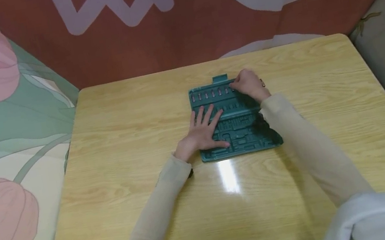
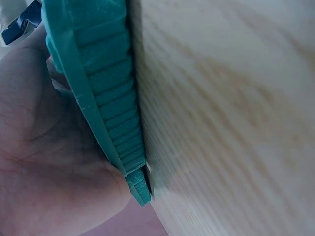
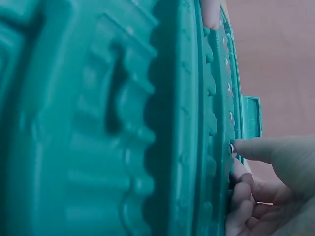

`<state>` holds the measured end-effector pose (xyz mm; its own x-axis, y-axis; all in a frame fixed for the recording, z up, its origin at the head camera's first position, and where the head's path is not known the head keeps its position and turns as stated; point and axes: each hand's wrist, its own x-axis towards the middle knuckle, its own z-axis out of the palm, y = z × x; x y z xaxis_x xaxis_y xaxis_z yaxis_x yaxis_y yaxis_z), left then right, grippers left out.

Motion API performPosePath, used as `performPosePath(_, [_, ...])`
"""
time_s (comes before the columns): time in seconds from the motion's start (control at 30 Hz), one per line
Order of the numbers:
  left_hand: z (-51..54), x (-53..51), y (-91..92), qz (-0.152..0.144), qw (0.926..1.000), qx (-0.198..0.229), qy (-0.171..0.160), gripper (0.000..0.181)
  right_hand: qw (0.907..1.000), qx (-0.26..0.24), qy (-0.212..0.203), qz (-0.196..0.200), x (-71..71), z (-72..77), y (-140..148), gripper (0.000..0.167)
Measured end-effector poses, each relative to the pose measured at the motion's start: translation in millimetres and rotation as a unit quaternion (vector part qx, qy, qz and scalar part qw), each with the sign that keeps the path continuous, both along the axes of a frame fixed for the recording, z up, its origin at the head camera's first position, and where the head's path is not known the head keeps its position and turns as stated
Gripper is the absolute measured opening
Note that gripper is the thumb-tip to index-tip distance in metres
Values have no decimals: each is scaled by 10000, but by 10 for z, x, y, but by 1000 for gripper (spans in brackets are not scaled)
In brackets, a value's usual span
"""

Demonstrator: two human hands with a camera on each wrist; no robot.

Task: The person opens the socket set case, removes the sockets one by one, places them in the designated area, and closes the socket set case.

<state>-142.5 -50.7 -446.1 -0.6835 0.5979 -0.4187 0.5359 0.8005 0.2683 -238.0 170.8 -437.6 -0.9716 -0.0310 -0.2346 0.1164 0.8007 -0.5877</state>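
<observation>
A green moulded tool case (image 1: 254, 143) lies unfolded on the table, its shaped hollows facing up. A row of small shiny metal bits (image 1: 212, 93) stands in the slots along its far part. My left hand (image 1: 201, 137) rests on the case's left side with fingers spread. The left wrist view shows that palm (image 2: 49, 147) against the case's edge (image 2: 93, 103). At the far right end of the row my right hand (image 1: 249, 85) has its fingers curled. Thumb and forefinger pinch a small metal bit (image 3: 232, 148) at its slot; the fingers partly hide it.
The case sits on a light wooden table (image 1: 134, 138), towards its far edge. A latch tab (image 1: 220, 78) sticks out from the case's far side. A red patterned wall covering (image 1: 201, 33) rises behind the table.
</observation>
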Motion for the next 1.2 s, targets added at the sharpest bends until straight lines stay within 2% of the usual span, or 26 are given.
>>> performPosePath(0.13, [-24, 4, -12, 98, 9999, 15, -90, 110, 9998, -125, -81, -99, 0, -25, -23, 44])
performPosePath(0.37, [41, 42, -18, 31, 10000, 8, 20, 110, 9987, -309, -137, -385, 18, -7, -7, 50])
performPosePath(0.57, [60, 52, -18, -70, 9999, -15, 108, 109, 9957, -630, -98, -678, 51, -6, 9, 43])
performPosePath(0.9, [60, 49, -20, -30, 9999, -8, 150, 110, 9852, -1378, 56, -1022, 52, -17, 39, 33])
performPosePath(1.0, [54, 50, -18, -22, 9999, 9, 143, 109, 9822, -1558, 47, -1045, 46, 1, 53, 32])
performPosePath(1.2, [57, 48, -19, -40, 9999, 38, 134, 109, 9843, -1484, 132, -944, 61, 28, 64, 31])
